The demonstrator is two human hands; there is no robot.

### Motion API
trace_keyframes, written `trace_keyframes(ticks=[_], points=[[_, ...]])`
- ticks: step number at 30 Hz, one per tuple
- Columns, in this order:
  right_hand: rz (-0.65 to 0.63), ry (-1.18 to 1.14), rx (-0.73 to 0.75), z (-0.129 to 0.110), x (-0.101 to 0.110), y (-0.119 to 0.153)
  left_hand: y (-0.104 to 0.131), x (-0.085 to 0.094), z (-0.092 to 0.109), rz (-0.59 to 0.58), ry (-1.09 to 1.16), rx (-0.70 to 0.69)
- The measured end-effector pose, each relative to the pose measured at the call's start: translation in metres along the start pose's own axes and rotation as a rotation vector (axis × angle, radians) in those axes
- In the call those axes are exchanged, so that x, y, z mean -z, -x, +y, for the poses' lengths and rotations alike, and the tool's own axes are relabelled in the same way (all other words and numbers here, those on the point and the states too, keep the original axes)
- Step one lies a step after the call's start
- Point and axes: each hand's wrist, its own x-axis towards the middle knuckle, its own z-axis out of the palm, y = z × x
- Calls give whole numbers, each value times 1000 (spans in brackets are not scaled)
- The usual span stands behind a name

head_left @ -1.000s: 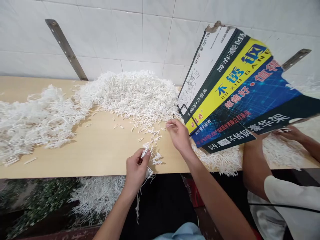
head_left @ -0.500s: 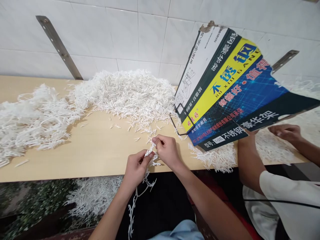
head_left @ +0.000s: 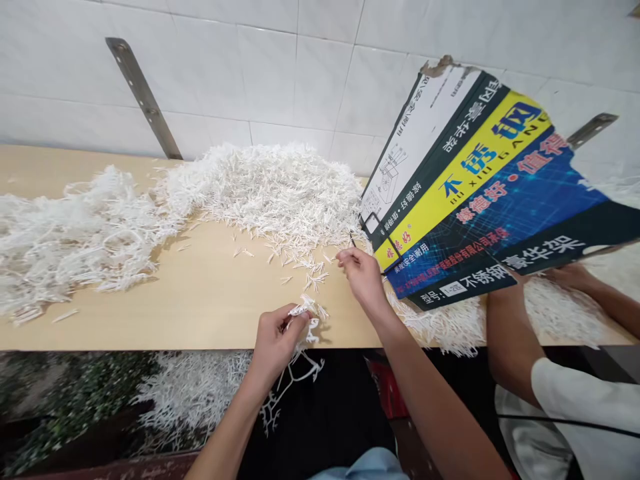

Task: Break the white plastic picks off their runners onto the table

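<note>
Near the front edge of the table, my left hand (head_left: 277, 337) is closed in a pinch on a white branching plastic strand (head_left: 306, 308). Part of that strand hangs over the edge, with thin forked branches (head_left: 304, 367) below. My right hand (head_left: 363, 270) is apart from it, up and to the right over the tabletop, fingers loosely bent with nothing visible between them. Small loose white plastic pieces (head_left: 314, 275) lie just left of its fingertips. Behind them rises a large heap of white plastic pieces (head_left: 270, 190).
A printed cardboard sheet (head_left: 480, 193) in a black wire stand (head_left: 395, 250) rises close to my right hand. Another white heap (head_left: 90, 233) spreads at the left. Past the cardboard, a co-worker's arm (head_left: 513, 327) reaches over more white pieces (head_left: 565, 310). Metal brackets (head_left: 145, 100) hold the table (head_left: 200, 300).
My right hand has left the strand and moved up and right, away from my left hand. My left hand keeps its pinch. The view has shifted slightly left.
</note>
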Motion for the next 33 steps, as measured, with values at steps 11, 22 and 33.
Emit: trace_keyframes(ticks=[11, 22, 33], points=[[-414, -94, -92, -25, -6, 75, -9, -4, -6, -101, -120, -47], [180, -366, -186, -11, -34, 45, -8, -1, -5, -52, -165, -30], [-459, 111, 154, -23, 7, 58, -14, -3, -5, -124, -162, -9]])
